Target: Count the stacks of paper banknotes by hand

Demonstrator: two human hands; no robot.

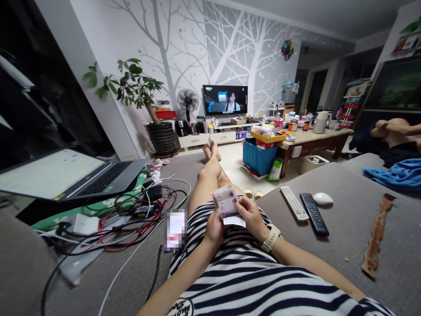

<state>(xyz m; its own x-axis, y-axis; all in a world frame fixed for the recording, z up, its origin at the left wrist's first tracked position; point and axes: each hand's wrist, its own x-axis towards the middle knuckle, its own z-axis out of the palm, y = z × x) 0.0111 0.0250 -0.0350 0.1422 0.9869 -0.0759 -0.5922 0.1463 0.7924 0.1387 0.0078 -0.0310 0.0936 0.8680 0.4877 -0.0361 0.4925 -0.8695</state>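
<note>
Above my lap, a small stack of purple-grey banknotes (226, 202) is spread between both hands. My left hand (214, 226) is closed around the lower left edge of the notes. My right hand (252, 216), with a pale watch (271, 237) on its wrist, pinches their right side. A white slip of paper (234, 220) sticks out below the notes, between the hands. Beside my left thigh lies a phone-shaped thing (175, 230), its face blurred out. Striped cloth (237, 263) covers my lap.
At left are an open laptop (108, 177) and tangled cables (131, 219). On the right lie a white remote (294, 203), a black remote (314, 213), a white mouse (322, 199) and a brown strip (378, 237). Another person (394, 136) sits at far right, near a cluttered table (315, 139).
</note>
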